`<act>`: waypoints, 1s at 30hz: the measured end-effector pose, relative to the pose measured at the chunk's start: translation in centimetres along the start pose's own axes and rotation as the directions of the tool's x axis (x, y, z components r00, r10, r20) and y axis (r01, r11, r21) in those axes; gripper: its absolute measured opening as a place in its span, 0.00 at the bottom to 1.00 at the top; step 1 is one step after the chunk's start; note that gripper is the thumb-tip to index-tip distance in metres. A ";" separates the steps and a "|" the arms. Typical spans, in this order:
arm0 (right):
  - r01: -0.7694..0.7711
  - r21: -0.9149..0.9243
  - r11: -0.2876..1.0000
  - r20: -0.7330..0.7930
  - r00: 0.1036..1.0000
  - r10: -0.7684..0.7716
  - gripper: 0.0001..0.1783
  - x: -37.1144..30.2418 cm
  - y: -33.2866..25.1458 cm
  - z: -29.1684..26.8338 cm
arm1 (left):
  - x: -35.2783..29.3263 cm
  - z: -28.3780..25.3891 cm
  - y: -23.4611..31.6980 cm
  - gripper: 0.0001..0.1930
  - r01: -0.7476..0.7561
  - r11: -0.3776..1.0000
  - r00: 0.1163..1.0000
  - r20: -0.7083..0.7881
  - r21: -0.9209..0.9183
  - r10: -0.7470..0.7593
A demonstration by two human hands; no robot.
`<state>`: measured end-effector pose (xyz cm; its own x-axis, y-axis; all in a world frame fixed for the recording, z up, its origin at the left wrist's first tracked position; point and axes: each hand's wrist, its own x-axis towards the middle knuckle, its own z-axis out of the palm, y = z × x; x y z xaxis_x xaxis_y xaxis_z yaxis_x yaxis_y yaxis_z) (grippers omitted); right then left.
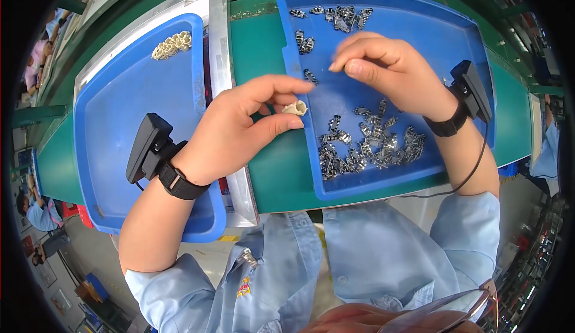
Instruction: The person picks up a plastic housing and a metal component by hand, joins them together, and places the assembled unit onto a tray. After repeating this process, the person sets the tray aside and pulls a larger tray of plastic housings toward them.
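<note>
My left hand [245,117] is closed on a short, hollow cream-coloured part [295,108], held between thumb and fingers with its open end facing right. It hovers over the green table beside the right tray's left wall. Above the right blue tray [395,75], my right hand [389,66] is curled, thumb drawn close to the bent fingers; whatever they pinch, if anything, is hidden. Small shiny metal parts lie in that tray: a large heap [377,144] on its near side and a smaller cluster [344,18] at the far left. One metal part [310,76] lies between the two hands.
A second blue tray [138,105] on the left carries a cluster of cream-coloured parts [172,45] in its far corner. A pale metal frame edge [223,45] runs beside it. Both wrists wear black strapped devices; a cable [467,180] hangs from the right one.
</note>
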<state>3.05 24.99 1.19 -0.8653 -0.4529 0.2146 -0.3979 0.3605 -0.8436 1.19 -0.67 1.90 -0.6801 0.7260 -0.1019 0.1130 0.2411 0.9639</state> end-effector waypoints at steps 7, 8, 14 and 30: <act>-0.214 0.315 0.925 0.088 0.977 0.197 0.12 -0.4 -2.4 0.2 | -0.1 -0.4 -0.6 0.13 -0.021 1.000 0.998 -0.063 -0.019 0.019; -0.120 0.322 0.939 0.046 0.993 0.111 0.12 -0.5 -2.3 0.4 | 0.0 -0.5 -0.5 0.13 -0.013 1.000 0.999 -0.048 0.004 0.014; -0.072 0.183 0.980 0.052 0.997 0.063 0.14 -0.5 -2.9 1.1 | 0.0 -0.5 -0.1 0.15 -0.024 0.997 1.000 0.019 0.071 0.022; -0.161 0.191 0.968 0.194 0.973 0.124 0.16 -0.5 -3.0 1.5 | 0.0 -0.5 0.0 0.13 -0.032 0.997 0.998 0.061 0.065 0.028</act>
<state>5.11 22.93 2.83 -0.8321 -0.5546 0.0091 -0.1877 0.2661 -0.9455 0.86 -0.98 2.06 -0.6315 0.7702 -0.0895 0.1817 0.2592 0.9486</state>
